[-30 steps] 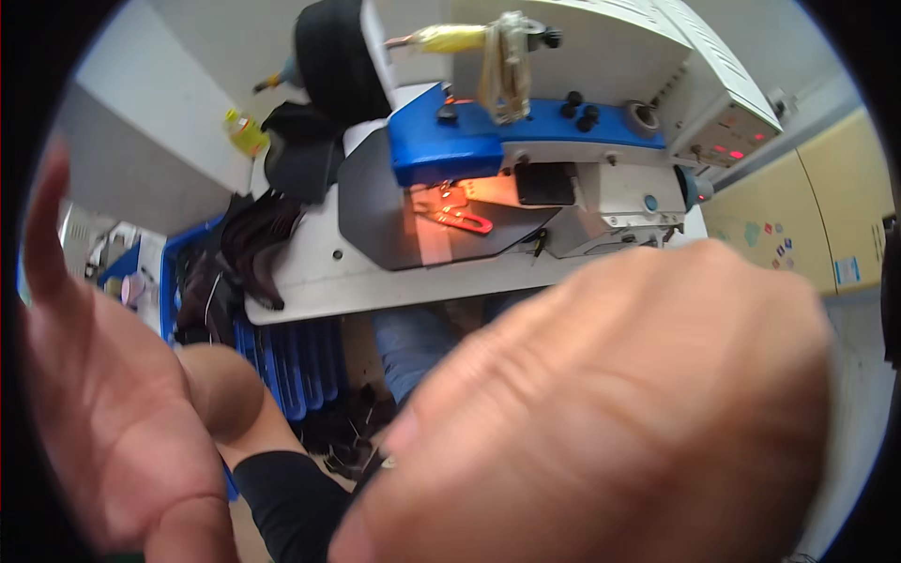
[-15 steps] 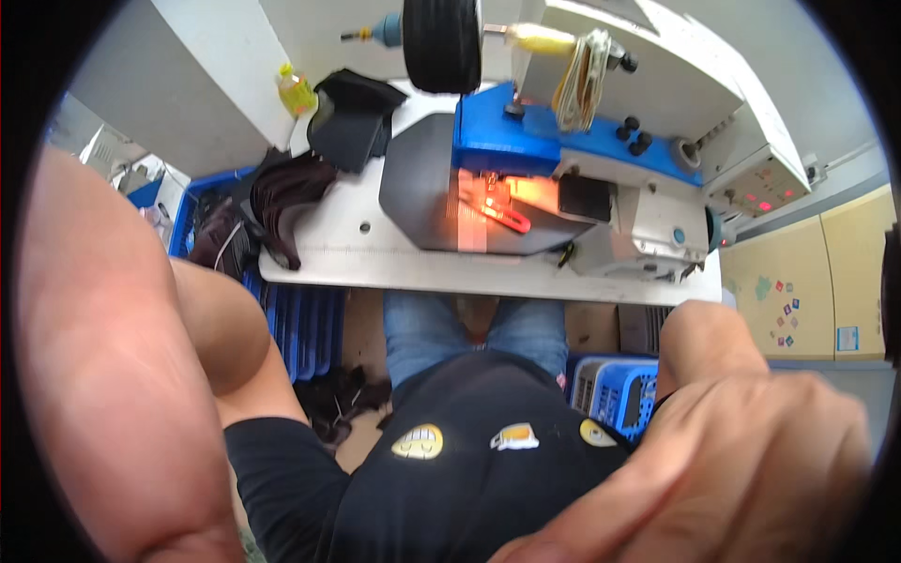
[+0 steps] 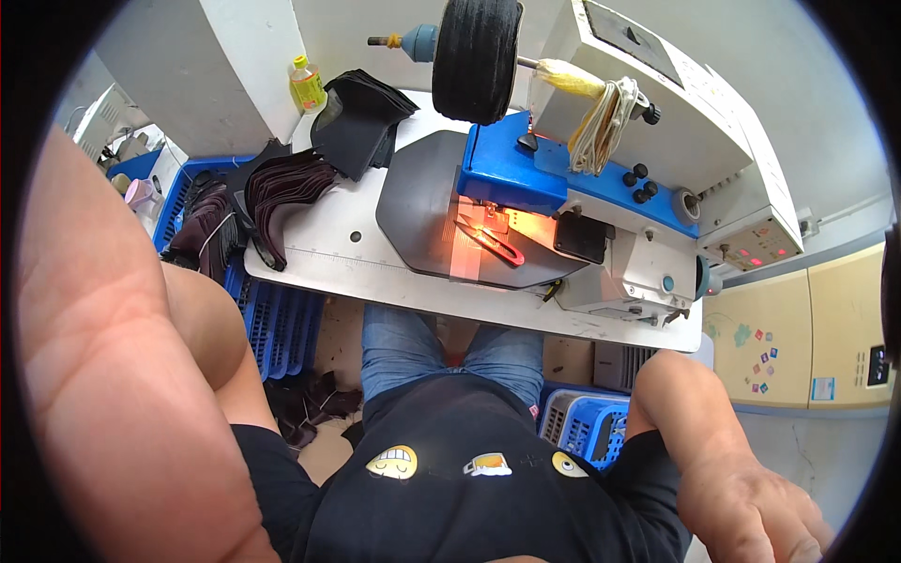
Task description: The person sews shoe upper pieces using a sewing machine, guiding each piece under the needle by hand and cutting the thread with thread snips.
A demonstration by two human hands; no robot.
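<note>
My left hand (image 3: 131, 403) looms large at the left, close to the camera; its palm side shows, but its fingers run out of view. At the lower right, my right hand (image 3: 751, 507) is held beside my body, with fingers partly cut off by the picture edge, somewhat apart, and nothing visible in them. Neither hand touches the sewing machine (image 3: 511, 169) with its blue head. Under its lit needle area lies a pointed tool like thread snips (image 3: 502, 250), with a red and black handle, on the dark bed plate (image 3: 413, 216).
Stacked dark cut pieces (image 3: 357, 122) and maroon ones (image 3: 286, 188) lie on the white table (image 3: 319, 263)'s left side. A yellow bottle (image 3: 307, 86) stands behind. Blue crates (image 3: 277, 324) are below left, a blue basket (image 3: 601, 427) below right. A black thread cone (image 3: 477, 61) overhangs the machine.
My right hand has moved down and farther right, away from my chest. My left hand stays close to the camera, shifted slightly. The whole view has tilted, and the snips now show sharply.
</note>
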